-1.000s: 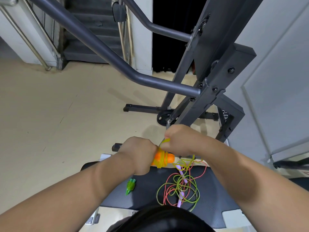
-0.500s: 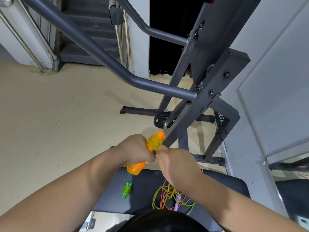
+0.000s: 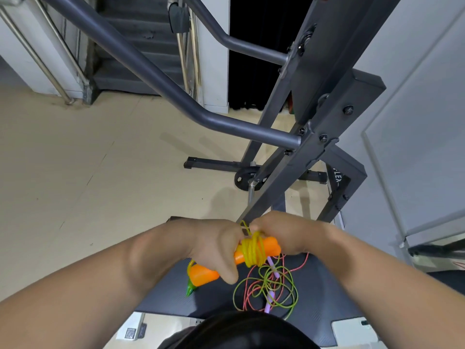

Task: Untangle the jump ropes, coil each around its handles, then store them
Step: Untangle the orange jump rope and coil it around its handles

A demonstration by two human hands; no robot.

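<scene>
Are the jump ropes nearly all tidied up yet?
Not yet. The yellow rope is mostly coiled around the orange handles, which the left hand grips while the right hand pinches a loose loop. The green and pink ropes lie tangled on the black pad; nothing looks stored.

The person shows as two bare forearms and two bare hands. The left forearm (image 3: 100, 285) fills the near left of the view, broad at the frame's edge and narrowing to the wrist. The right forearm (image 3: 377, 280) does the same on the near right. The left hand (image 3: 214, 248) and the right hand (image 3: 284, 233) are uncovered, with their knuckles showing. At the near edge, centre, is a rounded black mass (image 3: 239, 331); whether it is cloth or hair cannot be told.
</scene>
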